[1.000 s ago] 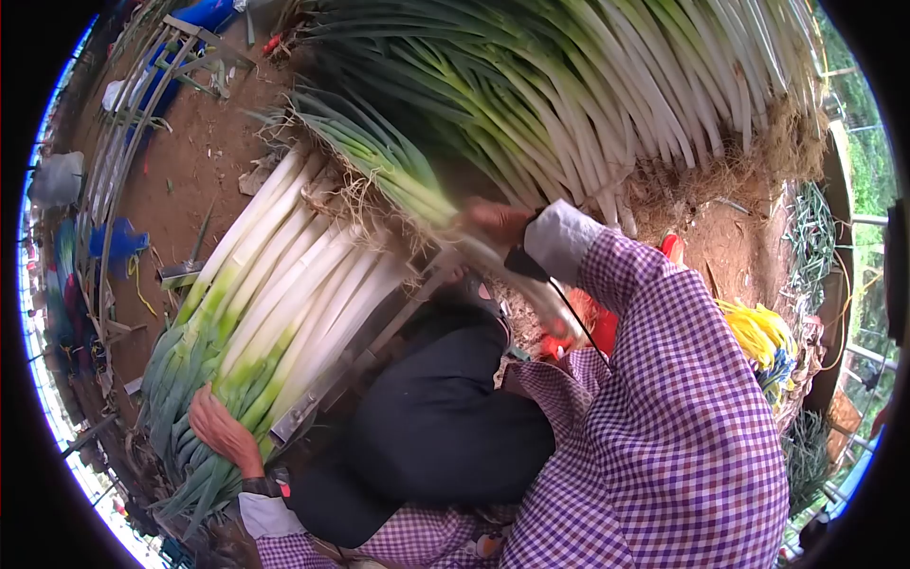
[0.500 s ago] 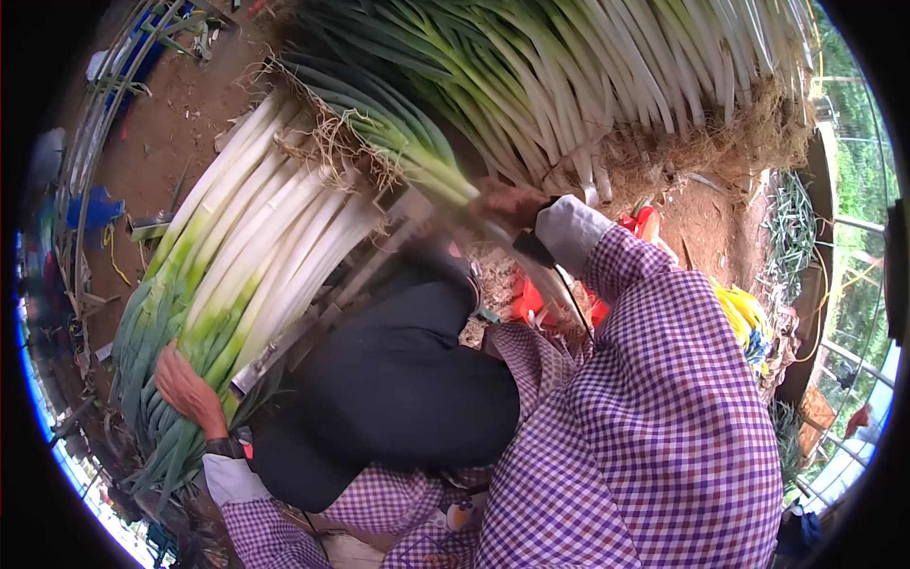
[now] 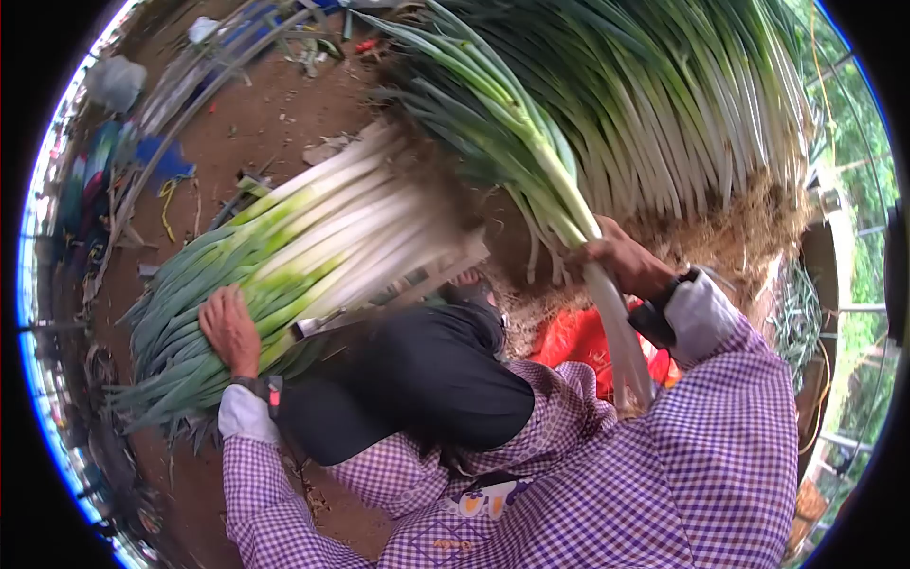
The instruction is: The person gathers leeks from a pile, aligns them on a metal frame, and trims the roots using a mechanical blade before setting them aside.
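Observation:
My right hand [image 3: 621, 258] is closed around a few long green onions [image 3: 531, 123] at their pale shanks. Their leaves fan up to the upper left, and their white lower ends [image 3: 616, 341] hang below my fist. My left hand [image 3: 230, 327] lies on the leaves of a row of green onions [image 3: 332, 228] at the left, fingers together and resting on top. In that row the white stems point to the upper right, and their root ends are blurred. A metal strip [image 3: 313, 327] shows along the row's lower edge.
A big heap of green onions [image 3: 664, 123] with shaggy roots [image 3: 739, 218] lies at the upper right. Red plastic [image 3: 578, 341] is beside my dark-clad knee [image 3: 417, 379]. Bent poles [image 3: 142, 180] and a blue scrap [image 3: 163, 159] lie at the left on brown soil [image 3: 256, 114].
My right hand has moved right and lower in view, with the held green onions now more upright. My left hand has shifted onto the top of the leaves. The whole view has also turned.

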`<state>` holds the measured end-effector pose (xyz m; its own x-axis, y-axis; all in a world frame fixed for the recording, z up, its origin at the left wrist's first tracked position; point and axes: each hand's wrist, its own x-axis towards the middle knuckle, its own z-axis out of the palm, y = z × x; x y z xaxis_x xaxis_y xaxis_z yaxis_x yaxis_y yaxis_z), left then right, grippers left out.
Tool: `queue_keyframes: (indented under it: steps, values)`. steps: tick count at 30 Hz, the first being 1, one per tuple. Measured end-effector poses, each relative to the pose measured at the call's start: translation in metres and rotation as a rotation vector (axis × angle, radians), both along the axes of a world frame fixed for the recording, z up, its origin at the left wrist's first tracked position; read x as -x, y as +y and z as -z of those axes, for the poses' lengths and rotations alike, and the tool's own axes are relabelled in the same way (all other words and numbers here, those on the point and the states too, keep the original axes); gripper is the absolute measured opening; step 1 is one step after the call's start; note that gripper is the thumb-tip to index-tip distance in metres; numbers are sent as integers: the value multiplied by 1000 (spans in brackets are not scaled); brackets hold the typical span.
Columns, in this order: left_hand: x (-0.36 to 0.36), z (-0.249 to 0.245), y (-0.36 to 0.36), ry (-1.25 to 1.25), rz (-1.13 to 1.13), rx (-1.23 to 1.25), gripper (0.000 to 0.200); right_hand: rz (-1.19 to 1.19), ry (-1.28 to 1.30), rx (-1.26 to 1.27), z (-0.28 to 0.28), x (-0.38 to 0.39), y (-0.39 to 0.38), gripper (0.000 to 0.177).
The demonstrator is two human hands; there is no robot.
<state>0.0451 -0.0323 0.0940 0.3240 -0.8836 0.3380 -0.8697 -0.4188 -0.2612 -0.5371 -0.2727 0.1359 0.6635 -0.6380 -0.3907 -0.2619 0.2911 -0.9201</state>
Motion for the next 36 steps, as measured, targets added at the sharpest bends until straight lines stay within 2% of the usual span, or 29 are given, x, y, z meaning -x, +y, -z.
queue_keyframes:
  steps: [2, 4, 7, 8, 11, 12, 15, 16, 19, 22, 23, 25, 27, 28, 29, 31, 33, 34, 35, 36]
  values:
    - [10, -7, -5, 29, -16, 13, 25, 10, 37, 32, -32, -4, 11, 39]
    - [10, -8, -3, 24, -2, 49, 24, -47, -65, -7, -88, -18, 12, 43]
    - [11, -7, -3, 54, 28, 106, 23, 100, 40, 10, -138, -27, 23, 51]
    - [12, -7, -3, 62, 26, 112, 23, 85, 67, 46, -161, -34, 25, 51]
    - [11, -7, -2, 70, 21, 132, 23, 317, 113, 171, -206, -51, 47, 58]
    - [10, -6, -1, 59, 28, 139, 23, 229, 71, 117, -209, -47, 35, 80]
    - [12, -10, -1, 78, 27, 162, 22, 149, -23, 336, -243, -82, 32, 80]
    - [13, -11, 0, 87, 28, 168, 22, 24, -28, 434, -247, -92, 20, 79]
    - [15, -12, 1, 115, 33, 192, 21, 54, -124, 728, -255, -144, 12, 75]
    - [15, -13, 1, 126, 26, 206, 22, -150, -122, 1165, -256, -205, -19, 68]
    - [13, -12, 1, 132, 20, 206, 22, -175, 14, 1201, -265, -224, -13, 76]
    - [14, -13, 1, 148, 17, 208, 23, -219, -64, 1241, -249, -274, -11, 76]
    - [15, -14, 2, 169, 13, 205, 23, -176, 58, 1539, -208, -325, -11, 73]
    - [14, -13, 1, 171, 13, 208, 23, -254, 179, 1578, -182, -349, -5, 76]
    - [15, -13, 0, 173, 13, 211, 23, -333, 303, 1613, -150, -371, -1, 79]
    - [14, -10, 2, 193, -32, 178, 30, -293, 170, 1856, -56, -404, 7, 82]
    - [14, 7, 5, 152, -25, 233, 34, -541, -148, 1254, 36, -433, -6, 81]
    - [21, 9, 6, 237, -124, 212, 39, -576, 22, 1190, 41, -434, 0, 77]
    - [19, 7, 4, 226, -116, 210, 39, -606, 190, 1120, 47, -434, 5, 74]
    - [17, 5, 3, 218, -106, 205, 39, -593, 175, 1124, 46, -436, 0, 68]
